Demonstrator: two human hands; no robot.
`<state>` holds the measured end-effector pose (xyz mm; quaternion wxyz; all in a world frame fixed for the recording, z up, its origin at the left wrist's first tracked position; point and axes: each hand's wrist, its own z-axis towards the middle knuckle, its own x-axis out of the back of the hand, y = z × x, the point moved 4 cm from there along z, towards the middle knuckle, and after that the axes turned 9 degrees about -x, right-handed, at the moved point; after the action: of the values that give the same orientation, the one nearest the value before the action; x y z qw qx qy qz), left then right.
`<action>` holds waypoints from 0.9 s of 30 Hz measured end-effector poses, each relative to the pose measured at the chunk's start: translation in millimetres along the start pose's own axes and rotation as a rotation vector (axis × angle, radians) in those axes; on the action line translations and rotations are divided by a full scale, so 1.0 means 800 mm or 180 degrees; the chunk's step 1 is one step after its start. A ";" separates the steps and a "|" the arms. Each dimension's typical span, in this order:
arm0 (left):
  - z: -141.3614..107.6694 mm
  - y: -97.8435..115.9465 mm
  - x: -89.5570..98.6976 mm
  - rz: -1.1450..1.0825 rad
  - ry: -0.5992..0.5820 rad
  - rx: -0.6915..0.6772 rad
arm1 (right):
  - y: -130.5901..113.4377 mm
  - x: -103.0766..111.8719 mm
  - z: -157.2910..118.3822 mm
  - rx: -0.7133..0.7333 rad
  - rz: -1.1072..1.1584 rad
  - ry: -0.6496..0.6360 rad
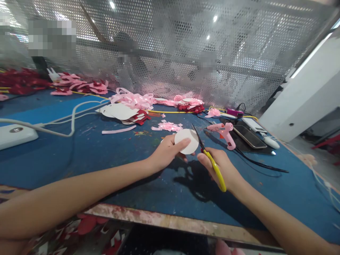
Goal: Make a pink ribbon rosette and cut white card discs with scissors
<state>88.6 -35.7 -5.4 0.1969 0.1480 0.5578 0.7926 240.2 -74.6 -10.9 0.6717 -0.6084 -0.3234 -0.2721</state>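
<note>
Between the thumb and fingers of my left hand (170,150) is a round white disc (183,141), its face turned up towards me. My right hand (220,164) grips yellow-handled scissors (216,171), with the dark blades pointing up and away at the disc's right edge. Whether the blades touch the disc I cannot tell. Just beyond the disc lies a small heap of short pink ribbon pieces (168,126). A pink glue gun (224,134) rests on the table past my right hand.
White cut-out shapes (119,112) and pink ribbon loops (132,99) lie at the back. A phone (249,136) sits to the right, a white power strip (17,134) with cables to the left. Perforated metal mesh (170,46) stands behind the blue table (87,164).
</note>
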 end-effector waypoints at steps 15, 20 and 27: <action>0.005 0.005 0.005 0.0158 -0.0653 0.0454 | 0.000 0.000 -0.004 0.0032 -0.0051 -0.0064; 0.001 0.000 0.003 -0.0108 0.0096 0.0296 | -0.002 -0.001 -0.001 -0.0038 -0.0117 -0.0003; 0.000 0.012 0.003 0.0578 -0.0127 0.0219 | -0.012 0.006 -0.005 0.0242 -0.0089 0.0017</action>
<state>85.0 -37.5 3.6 0.1301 0.2203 0.5650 0.7844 236.6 -79.2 -1.6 0.6913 -0.5771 -0.3402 -0.2707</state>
